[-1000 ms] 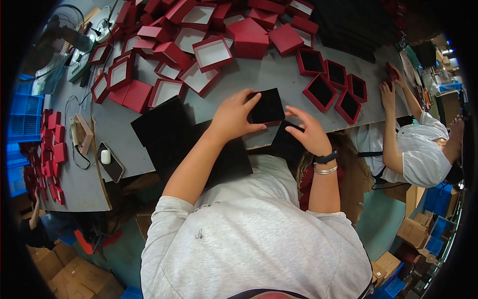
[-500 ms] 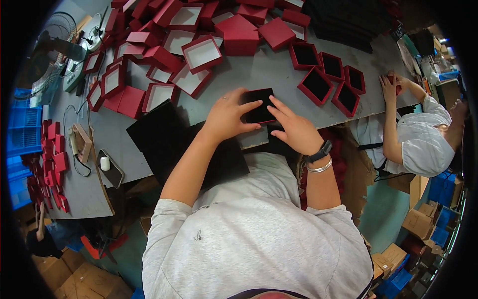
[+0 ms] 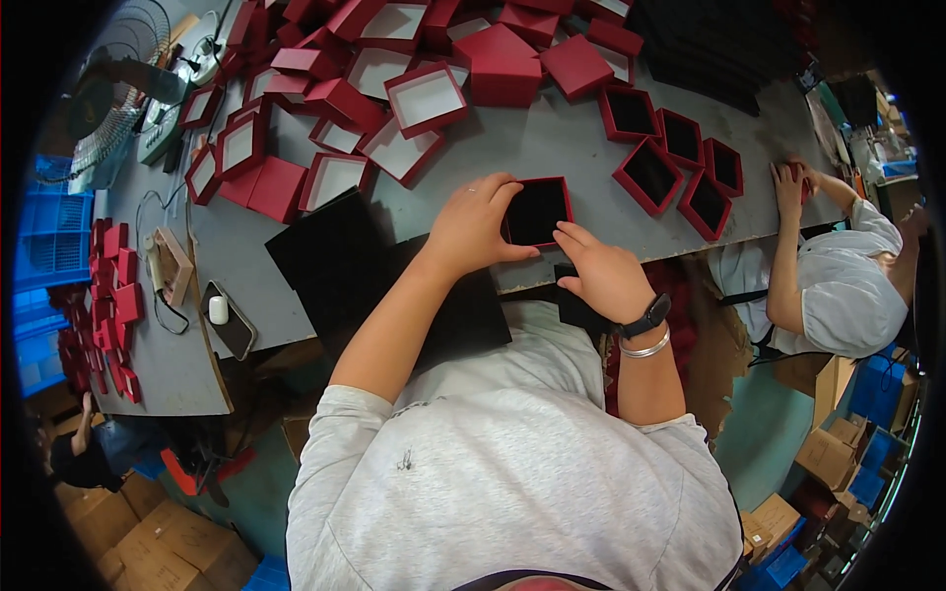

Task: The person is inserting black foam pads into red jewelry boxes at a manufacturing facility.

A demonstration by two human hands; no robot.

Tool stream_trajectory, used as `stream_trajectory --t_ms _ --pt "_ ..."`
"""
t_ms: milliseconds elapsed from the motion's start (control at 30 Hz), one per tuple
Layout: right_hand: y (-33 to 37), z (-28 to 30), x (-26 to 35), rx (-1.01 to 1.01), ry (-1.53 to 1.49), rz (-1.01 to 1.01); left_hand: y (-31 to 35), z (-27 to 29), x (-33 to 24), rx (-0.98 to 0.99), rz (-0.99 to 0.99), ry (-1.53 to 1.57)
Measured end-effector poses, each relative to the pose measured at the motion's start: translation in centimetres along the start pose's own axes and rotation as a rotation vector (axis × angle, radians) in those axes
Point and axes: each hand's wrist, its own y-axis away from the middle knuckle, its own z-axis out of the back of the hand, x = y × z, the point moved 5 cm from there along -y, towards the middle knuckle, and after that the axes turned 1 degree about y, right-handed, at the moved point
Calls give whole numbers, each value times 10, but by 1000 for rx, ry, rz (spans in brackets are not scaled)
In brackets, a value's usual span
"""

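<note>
Grey table (image 3: pixel 552 148) fills the upper frame, edges bent by the lens, far corners lost in the dark rim. Red box pile (image 3: pixel 414 69) covers its back half: shallow trays with white insides, some closed lids, too many overlapping to count. Black sheet stack (image 3: pixel 345 256) sits at the near edge left of centre, partly under the left forearm. Row of four red trays with black lining (image 3: pixel 680 172) runs right of centre. Co-worker (image 3: pixel 838 286) in a light top sits at the right end, one hand on the table edge; what it touches is too small to tell. Phone (image 3: pixel 229 320) lies at the table's left end, near a small wooden block.

Box (image 3: pixel 537 212), red with black lining, sits near the front edge at centre, between both hands. Left hand (image 3: pixel 473 227) curls fingers over its left rim, thumb at the lower edge, gripping it. Right hand (image 3: pixel 601 271) has fingers stretched to the box's lower right corner, touching; whether they pinch it I cannot tell. Dark piece below the right hand is mostly hidden.
</note>
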Motion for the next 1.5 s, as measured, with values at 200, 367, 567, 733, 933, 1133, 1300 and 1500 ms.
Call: stream_trajectory --t_ms 200,367,567,733,933,1133,1300,1500 --pt "-2 -4 10 -23 77 -19 1 -3 3 -1 15 3" --pt "-2 -6 12 -68 28 -8 0 -2 2 -18 -6 -5" --pt "-4 -11 8 -87 0 -22 4 1 -3 -9 -120 -53" --pt "-4 -10 10 -102 -35 14 5 -3 0 20 -72 19" --pt "-11 -18 -3 -63 -134 -15 5 2 -7 11 -259 23" --pt "-15 -22 -13 -106 -264 -25 2 1 -6 20 -284 2" --pt "-16 -26 -18 -133 -331 3 2 2 -4 16 -293 33" --pt "-4 -17 -21 -291 -305 8 1 11 -6 -81 -238 116"
